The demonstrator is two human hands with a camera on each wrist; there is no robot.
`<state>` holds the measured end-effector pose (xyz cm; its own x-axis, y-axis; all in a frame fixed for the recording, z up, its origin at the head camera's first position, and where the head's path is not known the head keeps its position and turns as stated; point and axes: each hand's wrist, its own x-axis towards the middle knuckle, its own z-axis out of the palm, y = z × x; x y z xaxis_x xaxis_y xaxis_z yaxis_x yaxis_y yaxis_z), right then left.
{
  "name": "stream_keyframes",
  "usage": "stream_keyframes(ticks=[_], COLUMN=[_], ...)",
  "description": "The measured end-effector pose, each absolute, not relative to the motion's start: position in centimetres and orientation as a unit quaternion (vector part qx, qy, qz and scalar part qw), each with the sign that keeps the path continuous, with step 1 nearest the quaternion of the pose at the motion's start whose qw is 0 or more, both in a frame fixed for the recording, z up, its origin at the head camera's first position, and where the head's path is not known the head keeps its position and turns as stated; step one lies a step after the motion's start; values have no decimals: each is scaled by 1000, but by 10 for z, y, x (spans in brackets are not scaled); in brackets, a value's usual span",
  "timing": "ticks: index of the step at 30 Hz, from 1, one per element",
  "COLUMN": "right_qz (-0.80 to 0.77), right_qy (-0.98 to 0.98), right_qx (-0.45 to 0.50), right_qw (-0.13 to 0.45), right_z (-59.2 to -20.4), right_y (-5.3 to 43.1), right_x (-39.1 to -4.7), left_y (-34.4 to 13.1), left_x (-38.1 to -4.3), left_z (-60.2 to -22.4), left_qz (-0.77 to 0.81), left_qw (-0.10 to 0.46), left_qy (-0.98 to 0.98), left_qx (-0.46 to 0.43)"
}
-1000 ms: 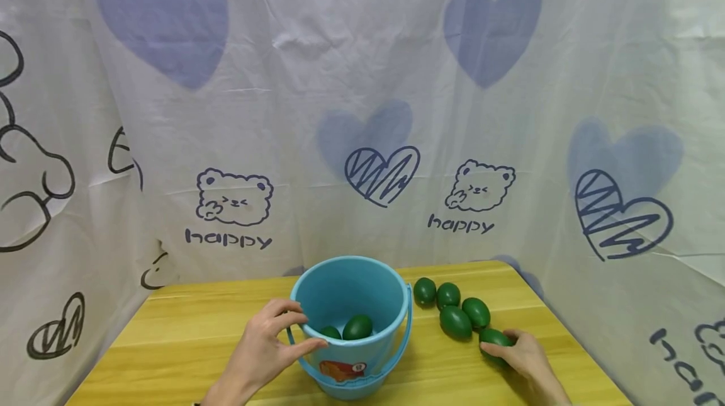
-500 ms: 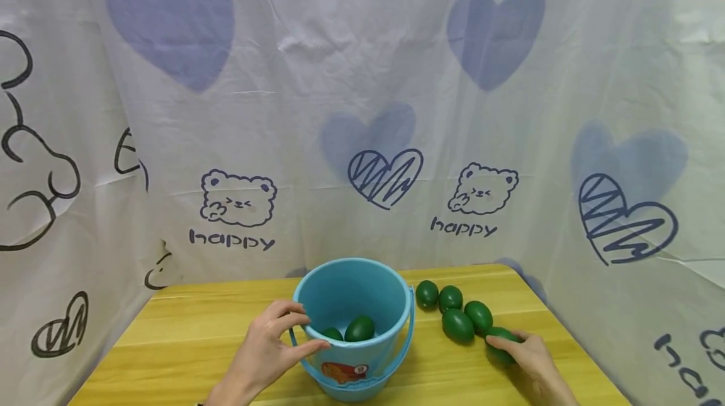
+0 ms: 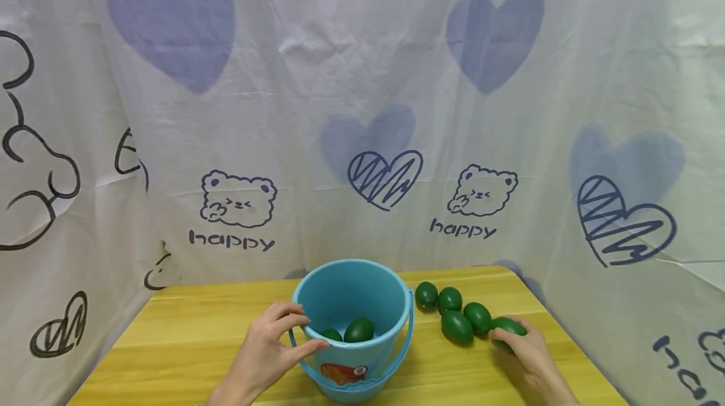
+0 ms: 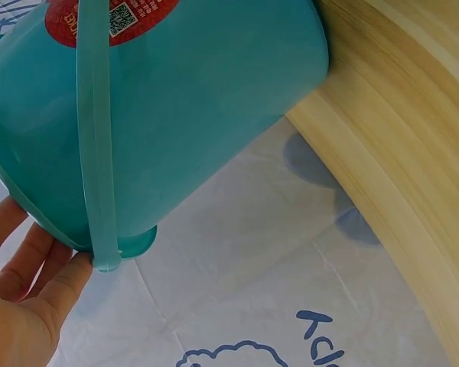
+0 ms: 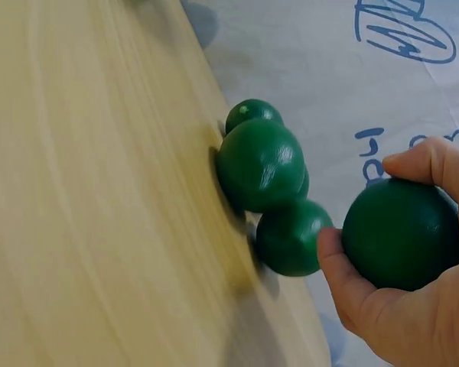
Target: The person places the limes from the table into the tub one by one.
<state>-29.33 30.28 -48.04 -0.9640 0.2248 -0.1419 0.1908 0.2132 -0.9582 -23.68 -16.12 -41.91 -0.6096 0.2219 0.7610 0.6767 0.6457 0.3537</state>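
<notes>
My left hand (image 3: 265, 344) grips the near left rim of a light-blue plastic bucket (image 3: 382, 352), thumb outside and fingers over the edge. In the left wrist view, fingertips and thumb meet at the bucket (image 4: 183, 115) rim beside its hanging handle (image 4: 98, 138). Two smooth dark-green oval fruits, one of them (image 3: 359, 330) fully visible, lie inside on the bottom. My right hand (image 3: 535, 355) holds another green oval fruit (image 5: 402, 233) between thumb and fingers, raised over the table in the right wrist view. Just left of it lie several more such fruits (image 3: 456, 327).
The yellow wood-grain table (image 3: 198, 330) carries everything. Behind and around it hangs a white curtain (image 3: 317, 223) with hearts, bears and lettering. The loose fruits sit in a close group between bucket and right hand, the farthest (image 3: 427, 296) near the table's back edge.
My right hand has lifted the green fruit off the table and shifted it slightly right and up. My left hand stays on the bucket rim.
</notes>
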Motion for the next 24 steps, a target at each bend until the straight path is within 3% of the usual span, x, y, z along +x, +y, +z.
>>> stream_keyframes(ticks=[24], right_qz=[666], right_qy=[-744], right_qx=[-39], right_qw=[27], right_z=[-434], right_y=[231], right_x=[-296], left_y=[-160], left_x=[-236], left_z=[-425], left_qz=[-246], left_qw=[382], left_qy=[-844], left_qx=[-284])
